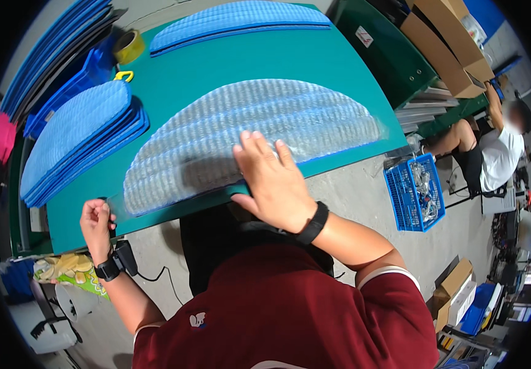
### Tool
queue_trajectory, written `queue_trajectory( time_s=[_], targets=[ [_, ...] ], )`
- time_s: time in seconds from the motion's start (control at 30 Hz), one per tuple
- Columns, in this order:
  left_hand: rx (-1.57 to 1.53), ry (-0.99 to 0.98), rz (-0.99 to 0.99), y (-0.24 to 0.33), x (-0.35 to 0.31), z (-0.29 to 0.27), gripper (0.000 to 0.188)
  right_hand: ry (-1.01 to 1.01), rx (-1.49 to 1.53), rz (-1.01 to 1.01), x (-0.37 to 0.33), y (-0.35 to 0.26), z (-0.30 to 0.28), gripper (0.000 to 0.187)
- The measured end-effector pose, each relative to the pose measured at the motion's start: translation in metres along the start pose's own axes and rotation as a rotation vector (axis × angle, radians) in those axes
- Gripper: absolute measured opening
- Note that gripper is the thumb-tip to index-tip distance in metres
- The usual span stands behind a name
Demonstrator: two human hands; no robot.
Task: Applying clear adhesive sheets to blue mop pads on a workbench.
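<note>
Head view: your right hand [276, 182] lies flat and open on the bagged mop pad [247, 138], near its straight front edge. Left hand [96, 222] pinches the bag's left corner shut. Pad's long axis runs left-right across the green table [228, 67].
</note>
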State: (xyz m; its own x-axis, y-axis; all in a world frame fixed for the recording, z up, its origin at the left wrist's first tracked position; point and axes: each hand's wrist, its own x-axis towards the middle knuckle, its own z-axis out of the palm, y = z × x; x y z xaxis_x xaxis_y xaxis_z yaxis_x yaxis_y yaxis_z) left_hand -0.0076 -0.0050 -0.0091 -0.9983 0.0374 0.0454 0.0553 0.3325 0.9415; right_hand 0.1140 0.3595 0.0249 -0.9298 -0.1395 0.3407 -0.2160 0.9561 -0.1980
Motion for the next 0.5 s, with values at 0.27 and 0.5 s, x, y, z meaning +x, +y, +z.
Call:
queue_trajectory(
  time_s=[0.27, 0.5],
  targets=[
    [0.023, -0.001, 0.008, -0.002, 0.001, 0.000, 0.007, 0.126, -0.189, 0.335, -0.046, 0.084, -0.022, 0.071],
    [0.051, -0.004, 0.023, -0.002, 0.002, -0.001, 0.008, 0.238, -0.254, 0.601, -0.069, 0.147, -0.026, 0.067]
  ],
)
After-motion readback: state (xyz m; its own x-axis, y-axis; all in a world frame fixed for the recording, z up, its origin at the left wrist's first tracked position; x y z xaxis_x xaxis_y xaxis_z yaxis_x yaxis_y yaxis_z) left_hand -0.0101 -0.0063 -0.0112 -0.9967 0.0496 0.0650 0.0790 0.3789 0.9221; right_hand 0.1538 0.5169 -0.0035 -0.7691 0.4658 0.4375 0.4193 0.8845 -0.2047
